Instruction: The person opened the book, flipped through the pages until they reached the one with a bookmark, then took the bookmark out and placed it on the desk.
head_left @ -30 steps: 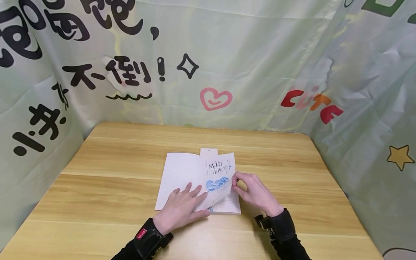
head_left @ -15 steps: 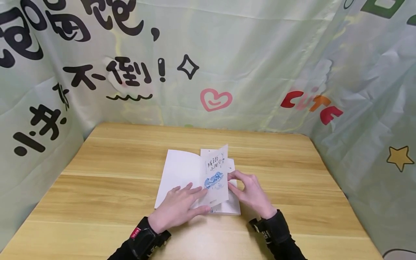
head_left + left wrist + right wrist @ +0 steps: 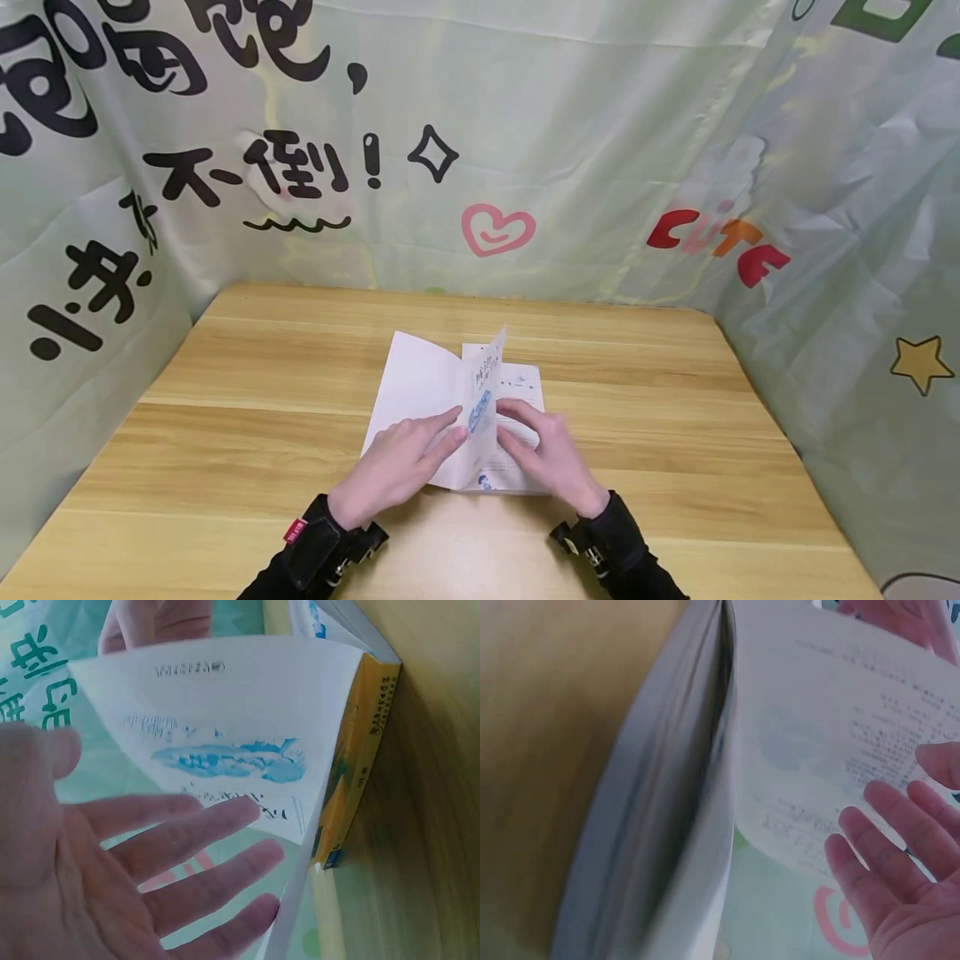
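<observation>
A book lies open on the table, its blank left leaf (image 3: 420, 375) raised at the outer side. One printed page (image 3: 486, 375), with black characters and a blue picture, stands nearly upright at the middle. My left hand (image 3: 397, 462) is on the left side, fingertips right at that page; the left wrist view shows its fingers spread and fairly straight. On the other side, my right hand (image 3: 551, 454) has its loosely bent fingertips at the page's outer edge. A yellow spine (image 3: 367, 750) shows in the left wrist view. Text (image 3: 892, 727) covers the page's back in the right wrist view.
The wooden table (image 3: 285, 358) extends around the book. A small white tab (image 3: 470, 350) sticks out past the book's far edge. Pale green cloth (image 3: 600, 167) with printed lettering hangs behind and at both sides.
The printed page has swung from lying low on the right to nearly upright. My right hand has moved left with it. My left hand has drawn back left, and the left leaf has risen.
</observation>
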`<state>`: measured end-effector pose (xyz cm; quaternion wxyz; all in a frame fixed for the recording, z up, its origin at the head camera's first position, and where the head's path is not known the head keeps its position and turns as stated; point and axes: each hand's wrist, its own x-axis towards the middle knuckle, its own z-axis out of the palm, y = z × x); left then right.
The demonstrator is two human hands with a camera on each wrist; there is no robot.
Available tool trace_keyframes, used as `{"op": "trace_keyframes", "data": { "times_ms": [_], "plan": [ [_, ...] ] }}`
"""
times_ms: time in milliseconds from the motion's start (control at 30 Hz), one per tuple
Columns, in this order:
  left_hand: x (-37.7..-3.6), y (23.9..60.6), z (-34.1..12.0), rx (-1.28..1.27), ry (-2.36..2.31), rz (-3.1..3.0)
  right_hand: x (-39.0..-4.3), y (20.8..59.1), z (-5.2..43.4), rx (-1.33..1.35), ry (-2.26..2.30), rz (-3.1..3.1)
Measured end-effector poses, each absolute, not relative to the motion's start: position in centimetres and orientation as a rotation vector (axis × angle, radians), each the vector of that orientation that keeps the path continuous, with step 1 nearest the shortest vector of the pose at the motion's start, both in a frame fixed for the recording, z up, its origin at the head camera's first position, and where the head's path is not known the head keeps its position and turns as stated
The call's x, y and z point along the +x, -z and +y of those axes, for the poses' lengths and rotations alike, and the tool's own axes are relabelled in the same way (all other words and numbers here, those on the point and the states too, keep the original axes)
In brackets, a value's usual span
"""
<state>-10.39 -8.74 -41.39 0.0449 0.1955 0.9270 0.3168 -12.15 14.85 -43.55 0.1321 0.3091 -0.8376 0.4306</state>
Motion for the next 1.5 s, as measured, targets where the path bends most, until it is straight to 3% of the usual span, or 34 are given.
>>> {"op": "trace_keyframes", "data": {
  "times_ms": [233, 533, 733, 1200, 1500],
  "plan": [
    [-10.8, 41.0, -8.9, 0.422, -1.169, 2.789, -11.5, 43.8, 13.6, 0.964, -1.226, -2.58],
    [-11.0, 40.6, -9.2, 0.404, -1.287, 2.792, -11.3, 44.4, 12.8, 1.197, -1.09, -2.632],
    [-11.0, 40.0, -9.5, 0.372, -1.385, 2.802, -11.0, 44.8, 12.8, 1.217, -0.999, -2.778],
    [-10.9, 41.6, -10.3, 0.593, -0.617, 3.274, -10.8, 44.9, 13.0, 1.381, -0.77, -2.892],
    [-10.8, 43.0, -9.9, 0.935, -0.525, 3.009, -11.5, 44.1, 14.8, 1.307, -0.684, -3.04]
  ]
}}
